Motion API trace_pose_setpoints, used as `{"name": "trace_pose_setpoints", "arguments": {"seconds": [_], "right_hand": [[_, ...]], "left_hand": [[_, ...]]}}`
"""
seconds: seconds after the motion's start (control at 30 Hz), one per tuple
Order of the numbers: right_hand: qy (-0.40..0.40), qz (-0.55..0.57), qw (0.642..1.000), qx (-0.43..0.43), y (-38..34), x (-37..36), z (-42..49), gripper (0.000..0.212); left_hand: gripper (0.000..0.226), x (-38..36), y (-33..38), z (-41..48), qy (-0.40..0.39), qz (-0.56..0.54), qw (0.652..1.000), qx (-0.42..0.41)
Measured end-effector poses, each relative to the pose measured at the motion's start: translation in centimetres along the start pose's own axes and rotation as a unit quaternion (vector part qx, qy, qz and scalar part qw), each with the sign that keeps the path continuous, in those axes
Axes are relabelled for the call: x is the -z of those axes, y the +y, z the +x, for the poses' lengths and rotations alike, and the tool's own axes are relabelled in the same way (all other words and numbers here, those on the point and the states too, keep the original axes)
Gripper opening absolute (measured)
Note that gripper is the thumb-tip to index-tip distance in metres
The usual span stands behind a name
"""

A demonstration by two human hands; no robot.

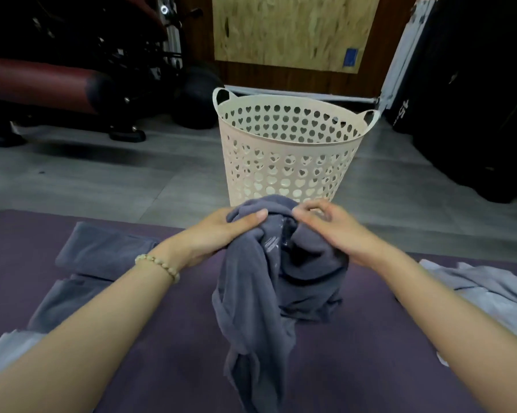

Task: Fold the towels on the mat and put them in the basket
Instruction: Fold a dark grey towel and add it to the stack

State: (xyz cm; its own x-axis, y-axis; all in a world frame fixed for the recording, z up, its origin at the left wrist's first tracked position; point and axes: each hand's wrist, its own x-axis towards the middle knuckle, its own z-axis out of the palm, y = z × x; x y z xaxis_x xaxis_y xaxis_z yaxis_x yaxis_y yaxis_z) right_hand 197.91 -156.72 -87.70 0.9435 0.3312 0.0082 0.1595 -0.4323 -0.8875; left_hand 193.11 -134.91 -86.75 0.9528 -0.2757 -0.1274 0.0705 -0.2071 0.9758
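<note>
Purple mat (161, 368) spans the foreground. Beyond its far edge we note the cream basket (291, 144), upright. Crumpled grey towel (260, 293) hangs over the mat, its bunched top gripped by left hand (221, 234) and pinched by right hand (334, 231).

Left grip (218, 234) and right grip (337, 231) both curled, seemingly pinching.

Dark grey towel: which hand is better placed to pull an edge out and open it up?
Probably right. The right hand pinches a top fold of the dark grey towel with its fingers, free to draw sideways; the left hand wraps the bulk, better anchoring.
</note>
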Motion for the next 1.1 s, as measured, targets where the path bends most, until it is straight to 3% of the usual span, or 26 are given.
{"name": "trace_pose_setpoints", "arguments": {"seconds": [0.1,0.17,0.23,0.3,0.4,0.47,0.57,0.63,0.7,0.73,0.8,0.87,0.97,1.1], "right_hand": [[-0.136,-0.032,0.990,-0.007,-3.3,0.1,-1.7,0.065],[-0.174,-0.022,0.984,-0.005,-5.5,1.3,-2.8,0.093],[-0.217,0.014,0.976,0.005,-7.4,2.5,-3.8,0.101],[-0.262,0.061,0.963,-0.002,-8.7,3.6,-4.5,0.082],[-0.306,0.139,0.941,-0.044,-8.4,3.8,-4.9,0.031],[-0.307,0.149,0.934,-0.107,-6.3,2.7,-4.5,0.030],[-0.251,0.115,0.937,-0.213,0.0,0.6,-3.4,0.047],[-0.179,0.102,0.942,-0.266,5.3,-0.5,-3.1,0.065],[-0.084,0.106,0.945,-0.297,10.8,-1.1,-3.4,0.081],[-0.041,0.104,0.946,-0.305,13.0,-1.3,-3.7,0.074],[0.043,0.086,0.947,-0.307,16.7,-1.5,-4.2,0.038],[0.137,0.076,0.940,-0.303,19.2,-1.2,-4.1,0.023],[0.192,0.030,0.936,-0.294,21.1,-1.2,-3.0,0.023],[0.135,-0.125,0.945,-0.271,22.0,-3.1,-1.5,0.048]], "left_hand": [[0.029,-1.1,3.8,-1.0,-0.027,-0.025,0.999,-0.030],[0.033,-1.2,5.5,-1.9,-0.043,-0.065,0.996,-0.034],[0.040,-0.9,7.0,-2.8,-0.076,-0.120,0.989,-0.032],[0.045,-0.6,7.9,-3.1,-0.107,-0.148,0.983,-0.029],[0.036,-0.3,7.7,-2.9,-0.114,-0.158,0.981,0.010],[0.033,-0.4,6.3,-2.3,-0.122,-0.107,0.985,0.053],[0.029,0.1,0.1,0.0,-0.073,0.077,0.987,0.120],[0.039,0.5,-6.5,1.7,-0.020,0.225,0.964,0.139],[0.036,0.3,-12.7,2.4,0.013,0.284,0.947,0.149],[0.029,0.2,-15.2,2.3,0.034,0.282,0.946,0.156],[0.023,0.1,-18.9,2.2,0.085,0.255,0.949,0.162],[0.022,0.0,-20.7,2.3,0.122,0.217,0.956,0.153],[0.032,-0.2,-22.0,3.0,0.175,0.148,0.962,0.148],[0.066,0.3,-24.6,3.5,0.216,0.104,0.949,0.204]]}}
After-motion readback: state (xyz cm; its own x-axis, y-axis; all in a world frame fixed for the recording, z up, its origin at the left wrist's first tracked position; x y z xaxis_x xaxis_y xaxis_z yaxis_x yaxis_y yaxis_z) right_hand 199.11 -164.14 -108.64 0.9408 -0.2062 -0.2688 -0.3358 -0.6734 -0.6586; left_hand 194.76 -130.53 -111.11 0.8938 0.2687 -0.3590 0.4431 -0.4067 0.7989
